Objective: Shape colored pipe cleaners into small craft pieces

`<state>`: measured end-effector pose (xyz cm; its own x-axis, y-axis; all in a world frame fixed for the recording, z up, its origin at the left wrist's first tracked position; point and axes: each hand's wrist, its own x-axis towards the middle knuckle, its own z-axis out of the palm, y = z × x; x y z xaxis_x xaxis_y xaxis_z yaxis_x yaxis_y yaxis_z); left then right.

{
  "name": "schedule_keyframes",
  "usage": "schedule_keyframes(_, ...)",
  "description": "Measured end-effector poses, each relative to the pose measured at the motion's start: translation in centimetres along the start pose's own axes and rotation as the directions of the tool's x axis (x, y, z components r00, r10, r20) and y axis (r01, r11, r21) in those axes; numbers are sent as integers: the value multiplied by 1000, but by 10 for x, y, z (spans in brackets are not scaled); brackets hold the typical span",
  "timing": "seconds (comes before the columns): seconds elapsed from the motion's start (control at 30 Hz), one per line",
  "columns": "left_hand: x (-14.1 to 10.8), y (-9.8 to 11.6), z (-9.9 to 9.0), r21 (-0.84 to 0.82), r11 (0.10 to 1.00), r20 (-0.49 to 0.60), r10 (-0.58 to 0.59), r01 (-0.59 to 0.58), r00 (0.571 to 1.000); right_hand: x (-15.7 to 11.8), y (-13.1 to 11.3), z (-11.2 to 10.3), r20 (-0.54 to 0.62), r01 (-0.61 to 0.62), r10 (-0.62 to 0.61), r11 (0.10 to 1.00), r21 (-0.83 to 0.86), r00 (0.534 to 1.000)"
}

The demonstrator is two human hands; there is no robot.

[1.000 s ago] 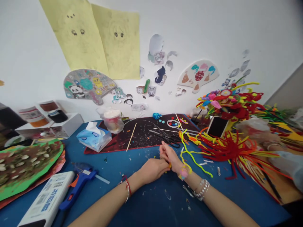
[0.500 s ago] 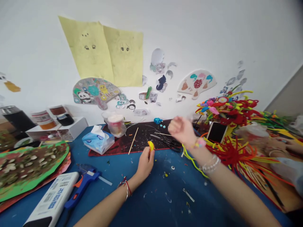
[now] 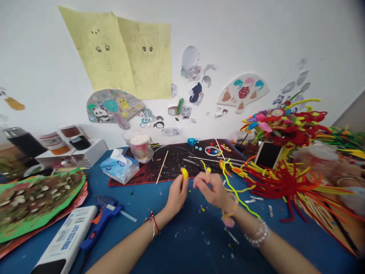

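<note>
Left hand (image 3: 176, 199): raised from the wrist, with the fingers (image 3: 180, 186) closed on a yellow-orange scrap (image 3: 184, 174).
Right hand (image 3: 212, 190): held just beside it, with the fingers (image 3: 207, 179) pinched together on a small yellow bit (image 3: 208, 170), blurred.
Nearby: a yellow pipe cleaner (image 3: 236, 194) was laid just right of the fingers; a glue gun (image 3: 101, 224) was left on the table (image 3: 182, 243), well left of them.
</note>
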<state>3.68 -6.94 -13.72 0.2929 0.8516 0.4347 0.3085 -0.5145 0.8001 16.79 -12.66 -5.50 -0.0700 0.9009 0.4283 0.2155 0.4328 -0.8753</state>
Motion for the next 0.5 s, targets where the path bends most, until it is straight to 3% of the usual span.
schedule_keyframes(0.07,-1,3,0,11,1000,35,15,-15,999,-6,45,9,-128,-22,6,992,-124,992)
schedule_keyframes(0.17,-3,8,-1,33,998,93,55,-58,994,-2,76,14,-173,-87,85,996,-7,981)
schedule_keyframes(0.3,-5,12,-2,12,995,190,93,-97,977,2,77,18,-120,-207,251,934,292,961)
schedule_keyframes(0.5,-6,11,1,46,994,237,80,-94,968,2,77,22,-37,-291,391,741,605,920)
